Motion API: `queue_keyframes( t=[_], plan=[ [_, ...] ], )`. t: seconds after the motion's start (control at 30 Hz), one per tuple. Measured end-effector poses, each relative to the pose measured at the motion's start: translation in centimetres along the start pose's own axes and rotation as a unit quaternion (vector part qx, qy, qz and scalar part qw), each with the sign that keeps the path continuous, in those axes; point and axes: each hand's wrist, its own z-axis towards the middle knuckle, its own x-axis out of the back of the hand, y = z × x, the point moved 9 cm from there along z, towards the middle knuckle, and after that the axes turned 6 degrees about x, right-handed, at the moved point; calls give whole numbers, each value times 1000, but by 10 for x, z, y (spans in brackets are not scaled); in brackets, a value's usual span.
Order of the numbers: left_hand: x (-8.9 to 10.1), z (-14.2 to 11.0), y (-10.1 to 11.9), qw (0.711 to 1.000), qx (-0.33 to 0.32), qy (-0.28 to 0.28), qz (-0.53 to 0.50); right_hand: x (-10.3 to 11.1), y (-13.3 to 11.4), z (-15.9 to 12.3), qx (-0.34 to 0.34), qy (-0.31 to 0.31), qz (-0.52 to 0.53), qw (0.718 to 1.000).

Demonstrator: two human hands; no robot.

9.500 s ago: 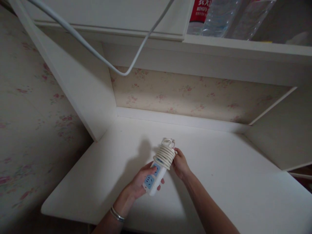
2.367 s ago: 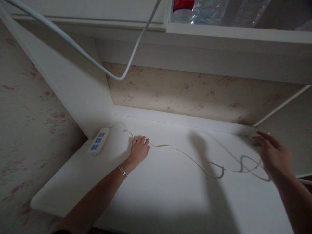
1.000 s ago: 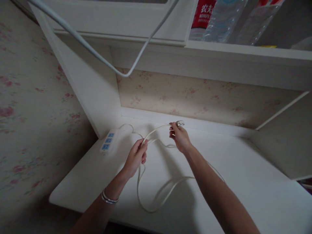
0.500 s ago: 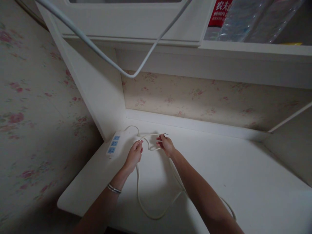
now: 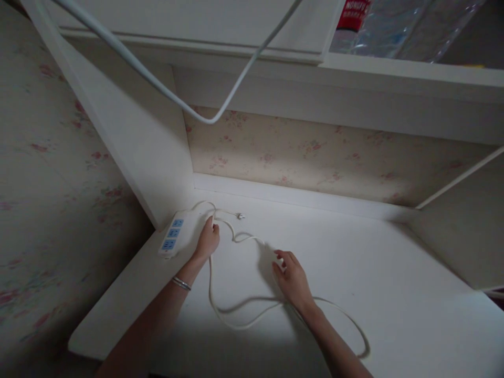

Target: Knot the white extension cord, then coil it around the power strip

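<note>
A white power strip (image 5: 160, 250) with blue sockets lies at the left side of the white desk, its pale cord (image 5: 248, 326) spread in loose loops over the desktop. My left hand (image 5: 207, 240) is closed around part of this cord, just right of the strip. Beyond it, the cord's plug (image 5: 241, 216) rests on the desk with its prongs pointing right. My right hand (image 5: 293, 278) hovers over the middle of the desk, fingers curved and apart, nothing visible between them. One stretch of cord runs up to near its fingertips, and more passes beneath that wrist and forearm.
A thick white cable or tube (image 5: 212, 119) hangs in a V across the upper view. Overhead is a cabinet (image 5: 189, 50), with clear plastic bottles (image 5: 388, 29) on its right shelf. A side panel (image 5: 134, 136) bounds the desk (image 5: 394, 262) at left.
My right hand has let go of the plug and come back toward me and right. The plug now lies on the desk. My left hand still grips the cord. The view has shifted slightly.
</note>
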Motion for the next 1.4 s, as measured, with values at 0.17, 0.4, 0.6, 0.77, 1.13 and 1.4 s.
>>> queue_keyframes(
  t=[0.17,0.4,0.6,0.77,1.13,1.4],
  plan=[
    [-4,7,5,968,-34,-8,250,26,34,-51,-6,-85,-109,990],
    [-16,11,18,915,-75,-20,395,50,39,-84,30,-121,-205,971],
    [-16,7,17,910,-81,-12,406,76,77,-91,-17,-113,-215,970],
    [-18,6,14,913,-69,-1,402,163,110,-77,-112,48,-175,977],
    [-18,14,8,931,-44,20,361,94,-5,-135,-128,-446,244,851],
    [-14,18,3,954,-10,20,299,71,59,-130,-185,-326,211,903]
  ],
)
